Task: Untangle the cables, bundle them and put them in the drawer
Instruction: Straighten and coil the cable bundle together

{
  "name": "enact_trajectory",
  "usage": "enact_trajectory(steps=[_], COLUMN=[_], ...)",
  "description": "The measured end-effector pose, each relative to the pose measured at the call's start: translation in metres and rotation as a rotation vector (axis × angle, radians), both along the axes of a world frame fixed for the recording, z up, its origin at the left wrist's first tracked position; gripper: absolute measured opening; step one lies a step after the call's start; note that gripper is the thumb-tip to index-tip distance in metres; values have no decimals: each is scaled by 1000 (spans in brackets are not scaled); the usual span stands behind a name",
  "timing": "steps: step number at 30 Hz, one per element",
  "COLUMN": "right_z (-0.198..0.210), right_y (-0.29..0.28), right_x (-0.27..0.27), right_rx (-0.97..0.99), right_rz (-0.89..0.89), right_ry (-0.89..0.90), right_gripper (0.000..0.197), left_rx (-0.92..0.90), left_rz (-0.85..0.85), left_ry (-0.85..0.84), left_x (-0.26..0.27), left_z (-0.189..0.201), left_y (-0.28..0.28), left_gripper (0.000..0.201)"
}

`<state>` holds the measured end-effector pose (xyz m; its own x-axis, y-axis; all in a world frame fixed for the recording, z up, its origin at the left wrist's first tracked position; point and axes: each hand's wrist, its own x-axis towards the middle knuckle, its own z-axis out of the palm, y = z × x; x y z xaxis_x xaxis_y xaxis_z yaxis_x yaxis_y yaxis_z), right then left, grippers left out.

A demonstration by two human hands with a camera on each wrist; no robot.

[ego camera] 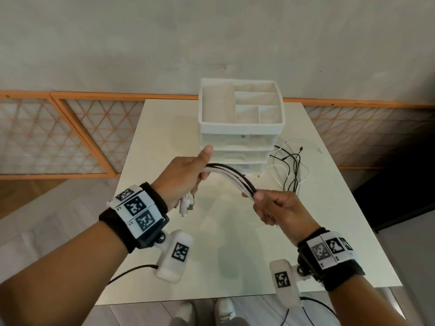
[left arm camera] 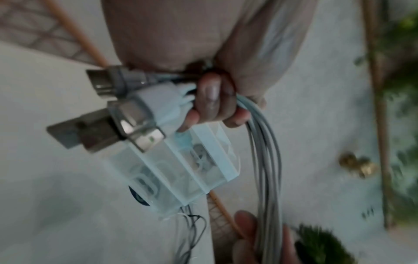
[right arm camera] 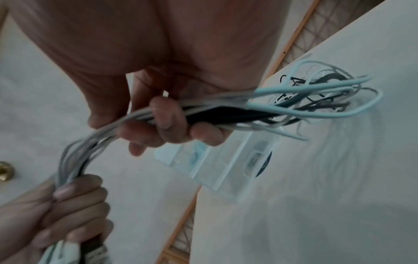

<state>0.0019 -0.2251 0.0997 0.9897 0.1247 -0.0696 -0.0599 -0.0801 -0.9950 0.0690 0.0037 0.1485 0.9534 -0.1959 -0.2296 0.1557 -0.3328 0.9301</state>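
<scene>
Several white and black cables run as one bunch between my two hands above the table. My left hand grips the bunch near its plug ends, thumb up; the USB plugs hang below the fist and show large in the left wrist view as plugs. My right hand holds the same bunch further along, fingers curled round it. The loose far ends lie tangled on the table by the drawer unit, whose translucent drawers look pushed in.
The white drawer unit carries an open divided tray on top and stands at the back of the white table. A grey wall and orange lattice panels lie behind. My shoes show below the table's near edge.
</scene>
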Motion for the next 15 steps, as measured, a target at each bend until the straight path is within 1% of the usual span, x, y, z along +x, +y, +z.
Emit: enact_trajectory(steps=[1, 3, 4, 5, 7, 8, 10, 11, 12, 13, 14, 15], right_z=[0, 3, 5, 9, 13, 15, 16, 15, 12, 8, 5, 2], right_y=[5, 18, 25, 31, 42, 48, 62, 68, 73, 77, 79, 79], right_x=[2, 7, 10, 12, 14, 13, 8, 6, 4, 3, 2, 1], right_rx=[35, 71, 58, 31, -66, -114, -152, -174, -207, -248, -287, -328], right_rz=[-60, -196, -256, -305, -352, -353, -296, -265, -239, -229, -217, -199], right_ry=[-33, -111, -153, -198, -291, -331, -408, -453, -498, -539, -561, -573], right_gripper=[65, 47, 36, 30, 28, 25, 18, 23, 27, 28, 25, 24], left_rx=[-76, -209, -221, -188, -86, -52, -66, -108, -165, -224, -259, -273], left_rz=[78, 206, 235, 233, 173, 135, 40, -17, -64, -95, -112, -106], left_ry=[44, 121, 122, 90, 10, -8, 27, 62, 95, 119, 121, 112], left_x=[0, -2, -4, -7, -15, -17, -24, -25, -28, -31, -33, -33], left_z=[-1, -5, -7, -11, -18, -21, -20, -19, -17, -12, -9, -9], left_y=[-4, -15, -21, -28, -38, -41, -45, -47, -48, -49, -48, -47], left_gripper=[62, 63, 64, 67, 75, 83, 100, 106, 106, 100, 88, 69])
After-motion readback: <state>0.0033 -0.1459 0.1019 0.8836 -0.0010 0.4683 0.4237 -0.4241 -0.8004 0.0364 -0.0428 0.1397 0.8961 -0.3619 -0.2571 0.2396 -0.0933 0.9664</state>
